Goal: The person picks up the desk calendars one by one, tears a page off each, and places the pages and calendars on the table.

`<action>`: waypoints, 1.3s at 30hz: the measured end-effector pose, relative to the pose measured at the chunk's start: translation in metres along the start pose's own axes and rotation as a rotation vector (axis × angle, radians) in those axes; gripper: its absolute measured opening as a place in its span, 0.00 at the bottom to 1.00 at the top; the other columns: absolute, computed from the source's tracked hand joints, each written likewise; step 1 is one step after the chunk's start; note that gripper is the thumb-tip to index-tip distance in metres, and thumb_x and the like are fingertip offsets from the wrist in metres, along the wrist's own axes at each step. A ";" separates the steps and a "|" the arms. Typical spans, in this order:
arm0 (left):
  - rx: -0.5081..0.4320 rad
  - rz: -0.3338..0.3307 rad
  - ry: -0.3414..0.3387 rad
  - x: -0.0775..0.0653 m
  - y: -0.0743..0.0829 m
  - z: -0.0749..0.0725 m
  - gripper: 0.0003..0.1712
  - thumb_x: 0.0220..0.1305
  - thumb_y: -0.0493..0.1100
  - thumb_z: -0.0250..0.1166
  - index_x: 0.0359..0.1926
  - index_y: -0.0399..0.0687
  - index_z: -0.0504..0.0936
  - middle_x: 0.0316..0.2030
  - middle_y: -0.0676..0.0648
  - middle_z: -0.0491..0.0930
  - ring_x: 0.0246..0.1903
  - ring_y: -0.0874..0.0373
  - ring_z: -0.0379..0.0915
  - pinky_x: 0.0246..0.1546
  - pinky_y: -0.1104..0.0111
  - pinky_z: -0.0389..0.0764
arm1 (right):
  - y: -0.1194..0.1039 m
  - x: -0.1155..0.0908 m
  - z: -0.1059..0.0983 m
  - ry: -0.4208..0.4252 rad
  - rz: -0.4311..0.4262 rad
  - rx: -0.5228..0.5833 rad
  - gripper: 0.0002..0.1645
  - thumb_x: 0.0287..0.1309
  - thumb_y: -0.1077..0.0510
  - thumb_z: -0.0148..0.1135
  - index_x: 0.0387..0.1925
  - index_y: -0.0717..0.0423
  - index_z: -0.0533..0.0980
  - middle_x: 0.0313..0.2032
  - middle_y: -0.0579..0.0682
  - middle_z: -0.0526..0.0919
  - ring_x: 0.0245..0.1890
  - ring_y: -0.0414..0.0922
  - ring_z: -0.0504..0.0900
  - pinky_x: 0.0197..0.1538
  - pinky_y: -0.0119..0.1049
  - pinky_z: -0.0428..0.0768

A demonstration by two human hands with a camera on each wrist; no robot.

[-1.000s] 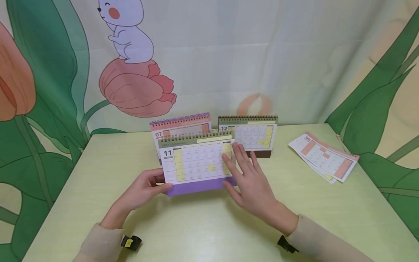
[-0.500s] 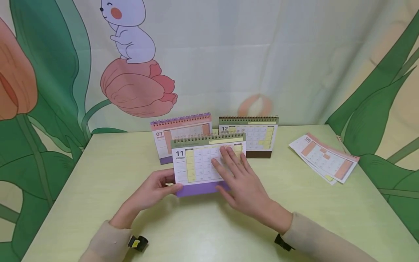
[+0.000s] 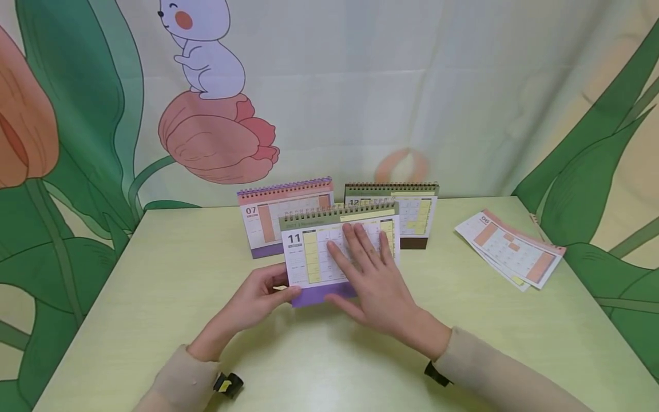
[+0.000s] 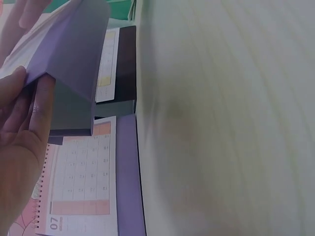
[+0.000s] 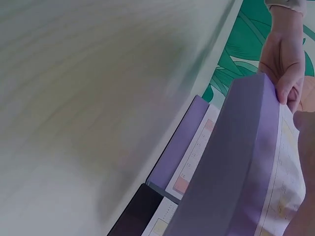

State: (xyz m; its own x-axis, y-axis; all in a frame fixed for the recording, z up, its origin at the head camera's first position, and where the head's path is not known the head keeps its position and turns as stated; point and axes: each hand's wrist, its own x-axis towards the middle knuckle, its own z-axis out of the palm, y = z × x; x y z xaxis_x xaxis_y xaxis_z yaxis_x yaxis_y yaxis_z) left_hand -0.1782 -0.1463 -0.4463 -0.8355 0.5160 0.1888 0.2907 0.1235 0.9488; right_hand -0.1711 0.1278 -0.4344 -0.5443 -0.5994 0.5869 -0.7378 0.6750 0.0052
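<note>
Left grip point(image 3: 259, 298) pinched calendar 11 point(image 3: 313, 257) low on its left side, above the worktop point(image 3: 319, 366); right grip point(image 3: 378, 286) lay spread across it. I saw calendar 11 had shifted right, hiding more of calendar 12 point(image 3: 417, 212); handling seemed unfinished.

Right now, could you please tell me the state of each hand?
Left hand: closed, holding the November calendar by its left edge.
Right hand: open, spread over the November calendar's front.
</note>
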 end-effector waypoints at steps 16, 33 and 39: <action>-0.036 0.010 -0.045 0.002 0.009 0.014 0.25 0.72 0.30 0.63 0.68 0.36 0.73 0.57 0.39 0.82 0.51 0.47 0.81 0.46 0.61 0.85 | 0.004 0.000 0.008 0.065 0.065 -0.083 0.56 0.68 0.20 0.36 0.82 0.49 0.47 0.80 0.64 0.40 0.79 0.61 0.42 0.71 0.72 0.34; -0.137 0.105 -0.129 0.006 0.010 0.018 0.27 0.68 0.25 0.64 0.66 0.28 0.73 0.54 0.32 0.82 0.46 0.47 0.83 0.42 0.57 0.87 | 0.007 0.002 -0.001 0.093 0.122 -0.028 0.61 0.63 0.16 0.37 0.83 0.48 0.42 0.81 0.60 0.37 0.79 0.59 0.39 0.72 0.69 0.33; -0.143 0.124 -0.133 0.010 0.009 0.018 0.26 0.67 0.25 0.65 0.65 0.27 0.73 0.52 0.32 0.82 0.44 0.48 0.84 0.41 0.58 0.87 | 0.008 0.004 -0.004 0.103 0.126 -0.027 0.60 0.65 0.17 0.37 0.83 0.48 0.41 0.81 0.59 0.37 0.79 0.59 0.38 0.72 0.69 0.33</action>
State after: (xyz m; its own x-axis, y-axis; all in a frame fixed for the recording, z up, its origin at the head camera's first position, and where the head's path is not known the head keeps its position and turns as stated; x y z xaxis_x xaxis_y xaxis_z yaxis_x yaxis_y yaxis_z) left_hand -0.1749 -0.1247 -0.4402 -0.7257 0.6283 0.2802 0.3106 -0.0642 0.9484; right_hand -0.1777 0.1329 -0.4285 -0.5870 -0.4631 0.6641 -0.6546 0.7541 -0.0528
